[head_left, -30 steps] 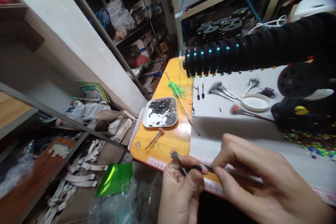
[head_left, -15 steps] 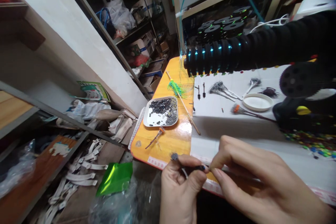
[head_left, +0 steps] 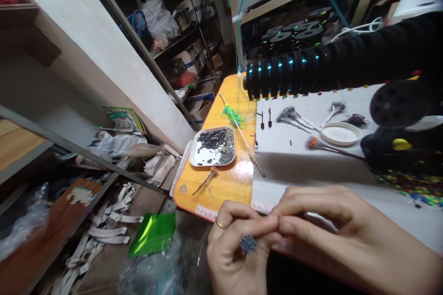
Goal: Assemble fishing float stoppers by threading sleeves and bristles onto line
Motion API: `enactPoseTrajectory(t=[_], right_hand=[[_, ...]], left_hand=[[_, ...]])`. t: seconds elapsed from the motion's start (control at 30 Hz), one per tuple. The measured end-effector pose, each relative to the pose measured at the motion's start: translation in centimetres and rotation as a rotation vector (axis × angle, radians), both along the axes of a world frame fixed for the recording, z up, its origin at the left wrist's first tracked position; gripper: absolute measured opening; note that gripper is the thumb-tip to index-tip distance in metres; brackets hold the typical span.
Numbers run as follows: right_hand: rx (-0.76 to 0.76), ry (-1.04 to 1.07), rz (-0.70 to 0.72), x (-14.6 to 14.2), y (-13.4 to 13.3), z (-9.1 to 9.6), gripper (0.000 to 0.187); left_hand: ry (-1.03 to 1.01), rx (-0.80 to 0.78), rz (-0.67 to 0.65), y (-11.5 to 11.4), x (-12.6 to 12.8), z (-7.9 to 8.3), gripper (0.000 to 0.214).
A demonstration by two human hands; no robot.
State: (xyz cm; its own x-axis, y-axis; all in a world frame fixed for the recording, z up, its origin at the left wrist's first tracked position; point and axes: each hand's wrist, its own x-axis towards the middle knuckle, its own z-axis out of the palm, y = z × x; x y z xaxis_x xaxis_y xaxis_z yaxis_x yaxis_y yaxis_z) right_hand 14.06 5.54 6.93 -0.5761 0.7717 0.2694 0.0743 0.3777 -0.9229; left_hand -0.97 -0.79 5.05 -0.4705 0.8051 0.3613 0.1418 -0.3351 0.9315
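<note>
Though near table edge (head_left: pixel 198 212), grey bundle (head_left: pixel 248 244) clear of tray (head_left: pixel 202 156)

So, the only jewellery I can spot is a thin, plain gold-coloured ring (head_left: pixel 221 226) on one finger of the left hand (head_left: pixel 232 253). Right hand (head_left: pixel 332 226) is just bare, and so's the bit of forearm behind it. There's a black patch (head_left: pixel 294 272) between the wrists, maybe clothing, too dark to tell.
</note>
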Motion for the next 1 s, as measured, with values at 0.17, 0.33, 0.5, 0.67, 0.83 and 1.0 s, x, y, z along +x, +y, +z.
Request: enactPoseTrajectory(t=[0.17, 0.33, 0.5, 0.67, 0.83, 1.0], right_hand=[[0.148, -0.038, 0.02, 0.2, -0.4, 0.0, 0.017], [0.584, -0.074, 0.0, 0.3, 0.0, 0.3, 0.011], [0.417, -0.049, -0.124, 0.8, 0.0, 0.4, 0.015], [0.123, 0.012, -0.112, 0.5, -0.1, 0.5, 0.018], [0.044, 0.016, -0.086, -0.1, -0.4, 0.1, 0.02], [0.534, -0.085, 0.045, 0.4, 0.1, -0.3, 0.014]], left_hand=[[-0.365, 0.078, -0.18, -0.3, 0.1, 0.1, 0.01], [-0.511, -0.072, -0.347, -0.5, -1.1, 0.0, 0.013], [-0.466, -0.182, -0.203, -0.2, -1.9, 0.7, 0.024], [-0.377, -0.165, -0.211, 0.8, -0.3, 0.9, 0.052], [-0.494, 0.048, -0.271, 1.4, 0.8, -0.2, 0.016], [-0.667, 0.023, -0.432, 0.4, 0.0, -1.2, 0.014]])
